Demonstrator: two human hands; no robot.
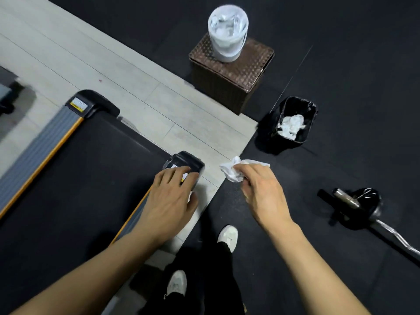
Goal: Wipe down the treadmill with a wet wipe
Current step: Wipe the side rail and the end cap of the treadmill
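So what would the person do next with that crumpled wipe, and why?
Probably carry it forward to the black bin and drop it in. The right hand pinches the crumpled wipe away from the treadmill, and the bin already holds used wipes.

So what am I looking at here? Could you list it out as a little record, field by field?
setting: gym floor, dark mats beside pale boards
treadmill: rear end in view, black belt with orange edging
left hand: rests on the treadmill's rear corner cap, fingers spread
right hand: pinches a crumpled white wipe, held over the floor
bin: black, open, crumpled white wipes inside
wipe tub: stands on a brown wicker box
barbell: lies on the mat at right
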